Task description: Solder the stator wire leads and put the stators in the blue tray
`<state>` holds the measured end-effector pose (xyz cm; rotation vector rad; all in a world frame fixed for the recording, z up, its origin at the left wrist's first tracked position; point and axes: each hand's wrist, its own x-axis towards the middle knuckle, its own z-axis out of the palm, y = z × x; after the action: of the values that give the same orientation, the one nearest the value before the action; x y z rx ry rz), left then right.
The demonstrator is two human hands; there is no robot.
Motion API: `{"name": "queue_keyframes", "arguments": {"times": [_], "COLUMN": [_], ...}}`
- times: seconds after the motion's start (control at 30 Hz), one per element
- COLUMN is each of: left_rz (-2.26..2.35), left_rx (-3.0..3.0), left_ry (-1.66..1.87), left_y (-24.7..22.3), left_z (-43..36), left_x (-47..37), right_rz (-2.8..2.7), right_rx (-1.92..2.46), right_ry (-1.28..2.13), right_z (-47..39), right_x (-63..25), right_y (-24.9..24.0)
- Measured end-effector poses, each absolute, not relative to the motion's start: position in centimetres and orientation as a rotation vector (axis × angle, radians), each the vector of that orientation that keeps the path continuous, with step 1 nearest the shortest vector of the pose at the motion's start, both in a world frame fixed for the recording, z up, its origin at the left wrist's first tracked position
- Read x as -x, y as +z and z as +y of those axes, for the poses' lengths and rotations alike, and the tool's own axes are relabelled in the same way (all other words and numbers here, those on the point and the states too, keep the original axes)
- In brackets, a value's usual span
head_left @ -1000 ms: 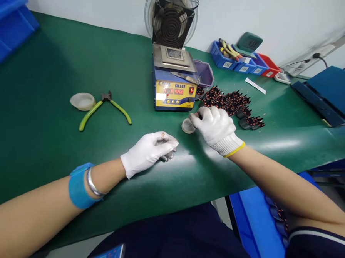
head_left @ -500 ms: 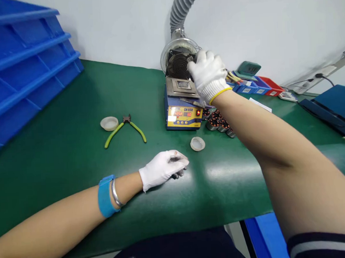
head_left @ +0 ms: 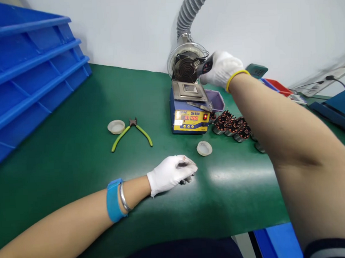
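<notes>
My right hand [head_left: 223, 69], in a white glove, grips a dark cylindrical part [head_left: 206, 67] with copper-coloured bits, tilted above the right side of the blue and yellow heating unit [head_left: 191, 121]. The unit's metal top has a small square pool [head_left: 190, 88]. My left hand [head_left: 173, 174], also gloved, rests on the green table with its fingers curled; what they hold, if anything, is hidden. Just beyond it sits a small shallow dish [head_left: 204, 148]. Green-handled cutters [head_left: 133, 123] lie open beside a second dish [head_left: 116, 127].
Stacked blue trays [head_left: 33, 67] stand at the left. Several copper-wound parts [head_left: 233, 126] sit right of the unit, near a purple bin [head_left: 215, 100]. A grey hose [head_left: 192, 8] and round hood rise behind the unit. A red bin [head_left: 278, 87] is farther right.
My right hand has moved right, away from the hood, and the dark part in it now shows. The view has shifted slightly, and more of the copper-wound parts show. My left hand stays curled.
</notes>
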<state>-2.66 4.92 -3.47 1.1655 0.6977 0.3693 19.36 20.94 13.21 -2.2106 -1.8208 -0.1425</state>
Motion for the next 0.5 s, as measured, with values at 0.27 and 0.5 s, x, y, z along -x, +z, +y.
{"name": "queue_keyframes", "arguments": {"times": [0.27,0.5], "left_rz": [0.68,0.657], "left_rx": [-1.181,-1.195], "left_ry": [0.373,0.389], "left_y": [-3.4,-3.3], "left_z": [5.0,5.1], "left_x": [2.6,2.9], "right_rz": [-1.77,-1.701], "right_rx": [2.128,2.098], "right_ry": [0.023,-0.022], "right_z": [21.6,19.8], "right_x": [-18.5,-18.9], "right_y": [11.5,11.9]}}
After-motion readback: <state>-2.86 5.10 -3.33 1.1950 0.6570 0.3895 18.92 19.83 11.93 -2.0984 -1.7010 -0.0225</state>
